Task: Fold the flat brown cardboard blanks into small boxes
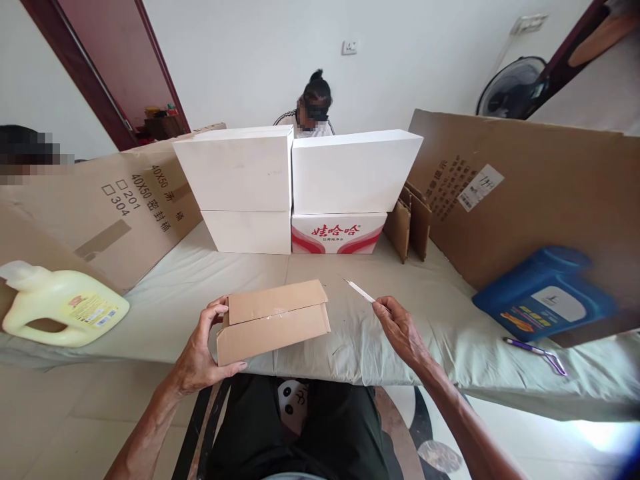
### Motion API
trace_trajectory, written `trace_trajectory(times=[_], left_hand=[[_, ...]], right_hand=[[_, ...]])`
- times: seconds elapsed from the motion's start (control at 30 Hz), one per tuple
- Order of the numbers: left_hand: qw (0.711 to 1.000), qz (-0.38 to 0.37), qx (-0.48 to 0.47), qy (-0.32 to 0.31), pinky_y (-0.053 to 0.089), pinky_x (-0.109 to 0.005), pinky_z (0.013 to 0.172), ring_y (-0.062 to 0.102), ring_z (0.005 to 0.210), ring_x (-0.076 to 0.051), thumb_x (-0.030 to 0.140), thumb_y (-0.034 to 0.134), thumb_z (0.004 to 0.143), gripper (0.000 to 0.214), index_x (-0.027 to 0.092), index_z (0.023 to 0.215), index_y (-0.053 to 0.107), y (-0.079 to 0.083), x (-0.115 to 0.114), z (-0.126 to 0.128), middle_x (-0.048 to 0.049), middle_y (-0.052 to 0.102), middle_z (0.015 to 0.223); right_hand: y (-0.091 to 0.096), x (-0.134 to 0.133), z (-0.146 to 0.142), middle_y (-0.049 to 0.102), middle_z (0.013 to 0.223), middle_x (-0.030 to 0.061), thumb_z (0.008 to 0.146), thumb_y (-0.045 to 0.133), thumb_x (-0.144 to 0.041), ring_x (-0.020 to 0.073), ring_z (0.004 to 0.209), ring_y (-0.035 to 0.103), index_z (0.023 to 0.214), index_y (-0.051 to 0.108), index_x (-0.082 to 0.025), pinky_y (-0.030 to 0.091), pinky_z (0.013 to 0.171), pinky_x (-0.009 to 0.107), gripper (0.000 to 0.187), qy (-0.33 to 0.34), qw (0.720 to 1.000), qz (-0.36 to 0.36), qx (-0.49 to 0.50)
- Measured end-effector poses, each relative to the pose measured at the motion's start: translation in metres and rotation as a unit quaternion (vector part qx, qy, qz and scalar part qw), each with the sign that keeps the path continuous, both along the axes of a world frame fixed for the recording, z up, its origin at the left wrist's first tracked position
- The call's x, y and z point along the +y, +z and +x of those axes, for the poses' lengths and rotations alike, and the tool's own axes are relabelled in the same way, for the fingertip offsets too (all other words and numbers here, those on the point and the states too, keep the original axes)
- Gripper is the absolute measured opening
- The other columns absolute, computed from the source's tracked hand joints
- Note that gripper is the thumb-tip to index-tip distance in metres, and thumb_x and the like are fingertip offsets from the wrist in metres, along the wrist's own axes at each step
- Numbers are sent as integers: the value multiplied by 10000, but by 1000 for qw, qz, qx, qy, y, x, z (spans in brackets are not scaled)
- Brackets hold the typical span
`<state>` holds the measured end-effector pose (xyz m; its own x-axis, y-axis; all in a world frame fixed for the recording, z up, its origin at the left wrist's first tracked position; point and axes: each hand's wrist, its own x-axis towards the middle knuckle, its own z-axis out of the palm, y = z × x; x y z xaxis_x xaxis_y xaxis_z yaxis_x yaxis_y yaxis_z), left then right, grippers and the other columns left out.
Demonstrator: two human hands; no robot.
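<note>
My left hand (203,350) grips the left end of a small brown cardboard box (274,320) that rests on the cloth-covered table (350,340). A strip of clear tape runs across the box's closed flaps. My right hand (400,328) is closed on a thin white knife-like tool (361,292), its tip pointing away to the upper left, a short way right of the box and not touching it.
White boxes (295,180) are stacked at the table's far side, one with a red print (337,233). Large cardboard sheets (525,193) lean left and right. A yellow jug (63,307) lies left, a blue jug (547,293) and a purple tool (537,352) right. A person (313,110) sits behind the boxes.
</note>
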<state>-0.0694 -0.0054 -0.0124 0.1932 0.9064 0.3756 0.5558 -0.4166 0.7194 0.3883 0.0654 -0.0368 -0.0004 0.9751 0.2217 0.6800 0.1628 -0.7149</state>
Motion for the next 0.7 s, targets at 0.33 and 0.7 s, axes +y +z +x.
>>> trace_trajectory(times=[0.33,0.7], left_hand=[[999,11,22,-32,500,-571,1189,436,1595,-453,221,956,675,1034,287,1509,348,15,-1,10,-267,375,1719],[998,19,14,-59,500,-558,1216,423,1611,-442,198,949,683,980,267,1471,370,24,-4,19,-275,375,1698]], right_hand=[[91,-22,-74,649,801,11,1159,471,-477,161,684,565,1012,695,-233,423,666,304,363,288,953,89,-1],[118,-21,-110,627,824,8,1175,480,-345,147,696,567,965,629,-223,384,667,284,285,371,914,140,-92]])
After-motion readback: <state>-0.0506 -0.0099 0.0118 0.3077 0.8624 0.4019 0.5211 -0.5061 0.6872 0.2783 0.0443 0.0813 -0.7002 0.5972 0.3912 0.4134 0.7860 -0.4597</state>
